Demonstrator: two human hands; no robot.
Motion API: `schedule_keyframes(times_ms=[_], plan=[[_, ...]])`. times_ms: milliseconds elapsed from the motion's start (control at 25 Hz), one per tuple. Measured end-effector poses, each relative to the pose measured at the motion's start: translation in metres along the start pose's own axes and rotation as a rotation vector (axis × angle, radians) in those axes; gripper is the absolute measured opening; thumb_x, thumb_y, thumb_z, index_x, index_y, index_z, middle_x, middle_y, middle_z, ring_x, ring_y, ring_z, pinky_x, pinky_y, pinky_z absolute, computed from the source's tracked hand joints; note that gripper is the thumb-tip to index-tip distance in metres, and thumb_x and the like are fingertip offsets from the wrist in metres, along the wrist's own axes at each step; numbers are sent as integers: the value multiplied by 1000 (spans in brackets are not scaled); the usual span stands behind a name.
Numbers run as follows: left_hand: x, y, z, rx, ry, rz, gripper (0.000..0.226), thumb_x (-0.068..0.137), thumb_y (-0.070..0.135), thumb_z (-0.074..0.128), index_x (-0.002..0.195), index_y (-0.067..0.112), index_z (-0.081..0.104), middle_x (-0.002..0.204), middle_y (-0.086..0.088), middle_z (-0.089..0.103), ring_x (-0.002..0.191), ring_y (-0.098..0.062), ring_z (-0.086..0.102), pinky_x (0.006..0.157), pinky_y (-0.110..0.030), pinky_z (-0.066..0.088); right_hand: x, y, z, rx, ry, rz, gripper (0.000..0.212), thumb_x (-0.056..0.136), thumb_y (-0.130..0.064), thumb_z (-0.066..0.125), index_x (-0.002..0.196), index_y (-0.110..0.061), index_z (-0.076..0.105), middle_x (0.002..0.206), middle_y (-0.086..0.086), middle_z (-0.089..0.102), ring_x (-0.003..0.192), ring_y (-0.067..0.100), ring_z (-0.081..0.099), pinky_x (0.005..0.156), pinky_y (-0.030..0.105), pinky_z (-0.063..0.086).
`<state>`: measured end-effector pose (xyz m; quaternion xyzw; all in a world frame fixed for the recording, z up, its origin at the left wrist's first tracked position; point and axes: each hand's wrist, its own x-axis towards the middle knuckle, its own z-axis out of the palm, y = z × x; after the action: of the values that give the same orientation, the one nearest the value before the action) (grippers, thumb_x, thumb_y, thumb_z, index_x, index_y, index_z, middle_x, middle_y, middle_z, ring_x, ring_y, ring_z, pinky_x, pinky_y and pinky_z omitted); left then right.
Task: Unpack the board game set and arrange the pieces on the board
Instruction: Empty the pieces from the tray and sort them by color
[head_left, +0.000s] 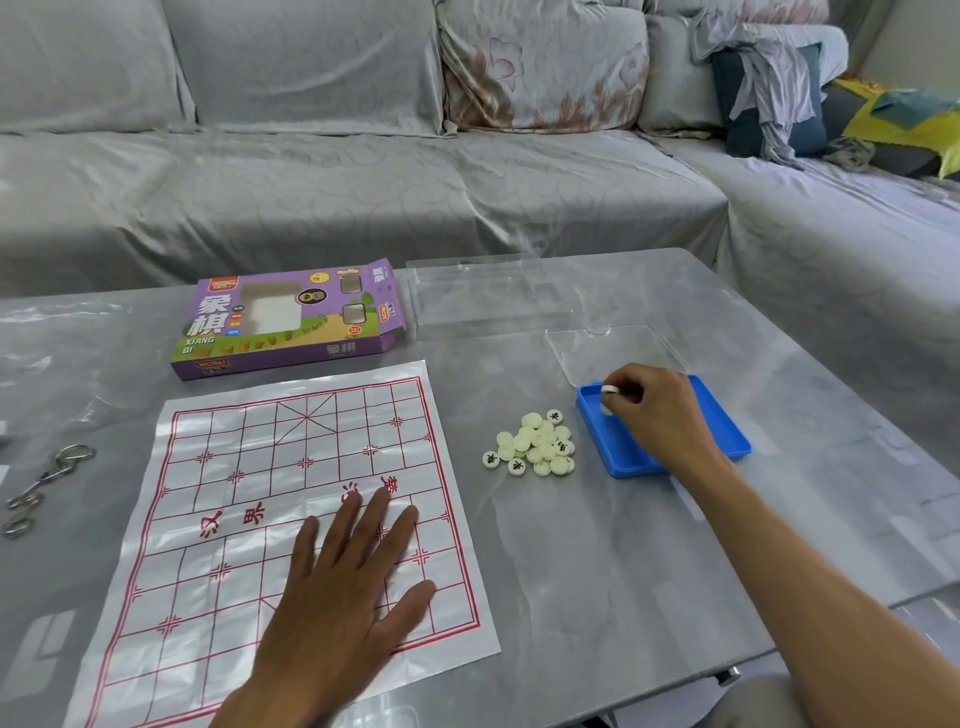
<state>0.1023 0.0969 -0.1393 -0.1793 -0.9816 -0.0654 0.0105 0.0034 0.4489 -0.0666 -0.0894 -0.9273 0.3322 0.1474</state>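
Left hand (347, 587) spread flat on board (223, 519). Right hand (655, 410) pinches 1 piece (610, 390) over blue tray (727, 441). Pile (537, 444) lies between board and tray. Risk: pinch looks light, piece may slip, roll away; thin board may shift if left hand lifts.

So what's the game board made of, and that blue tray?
The board looks like thin glossy plastic sheet or coated paper: it shows fold creases and shines in the light. The blue tray looks like hard, smooth moulded plastic, with an even colour and a raised rim.
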Motion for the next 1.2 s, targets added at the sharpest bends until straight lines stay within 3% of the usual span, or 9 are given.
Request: schedule_keyframes(times_ms=[160, 320, 440, 520, 640, 840, 1080, 1200], plan=[[0, -1, 2, -18, -1, -7, 68, 89, 76, 21, 149, 43, 23, 161, 10, 11, 148, -19, 12, 116, -50, 10, -11, -28, 22, 316, -174, 66, 7, 79, -16, 77, 82, -20, 73, 70, -5, 70, 61, 4, 63, 56, 21, 51], [0, 0, 2, -24, 8, -20, 69, 89, 77, 16, 150, 45, 19, 161, 11, 7, 148, -18, 6, 118, -54, 10, -17, -33, 42, 189, -320, 14, 5, 84, -25, 71, 82, -30, 73, 73, -13, 71, 64, -4, 62, 59, 10, 44], [0, -1, 2, -33, 4, -18, 69, 89, 77, 15, 150, 45, 18, 161, 11, 6, 149, -17, 4, 117, -50, 7, -6, -24, 30, 153, -109, 31, 9, 89, -24, 65, 90, -23, 74, 83, -16, 70, 75, -4, 61, 62, 6, 40], [0, -2, 4, -23, 11, -19, 69, 89, 77, 17, 150, 45, 19, 161, 11, 7, 149, -17, 6, 118, -51, 7, 2, -4, 16, -1, 30, 74, 17, 93, -15, 57, 103, -17, 71, 97, -8, 69, 86, 4, 61, 70, 10, 40], [1, -1, 2, -2, -7, -10, 68, 90, 75, 23, 149, 42, 26, 160, 7, 16, 146, -21, 18, 114, -47, 12, 4, 34, 5, -248, -68, 74, 34, 90, 1, 50, 115, -13, 67, 118, 3, 65, 106, 20, 58, 82, 22, 40], [1, -2, 4, 7, 18, -8, 68, 90, 75, 22, 149, 43, 23, 161, 9, 12, 148, -19, 13, 114, -44, 8, 5, 47, 0, -300, -106, 9, 32, 91, -11, 60, 122, -18, 62, 126, 1, 59, 112, 21, 54, 90, 34, 47], [1, -2, 4, 11, 5, -9, 68, 90, 75, 23, 150, 43, 23, 161, 9, 12, 148, -19, 12, 115, -46, 8, 9, 42, 4, -342, -172, -66, 28, 97, -14, 53, 123, -18, 60, 122, -1, 61, 111, 19, 55, 94, 34, 47], [1, -2, 4, 15, 8, -11, 68, 90, 74, 22, 150, 43, 22, 161, 10, 11, 149, -18, 10, 115, -46, 8, 11, 41, 0, -322, -195, -32, 15, 96, -14, 55, 110, -18, 58, 111, 0, 61, 103, 18, 56, 87, 33, 48]])
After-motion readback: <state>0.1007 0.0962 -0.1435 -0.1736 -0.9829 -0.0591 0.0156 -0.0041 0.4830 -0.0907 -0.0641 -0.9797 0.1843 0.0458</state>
